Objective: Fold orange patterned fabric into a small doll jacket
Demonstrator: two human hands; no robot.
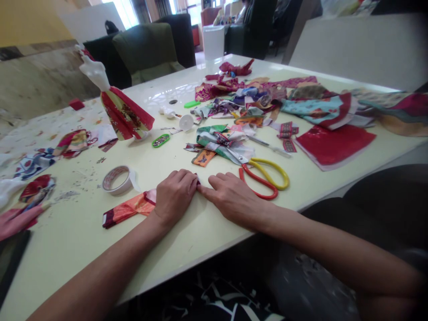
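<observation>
Holding the long orange-and-dark-red folded fabric strip (129, 209), the left hand (175, 194) has a bunched grip, but uneven right hand (236, 198) pressure (can't tell its grip) could probably skew it.

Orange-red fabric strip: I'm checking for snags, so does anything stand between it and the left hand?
Nothing visible: the left hand directly covers part of the fabric strip. The tape roll sits beyond the strip, not between them.
</observation>
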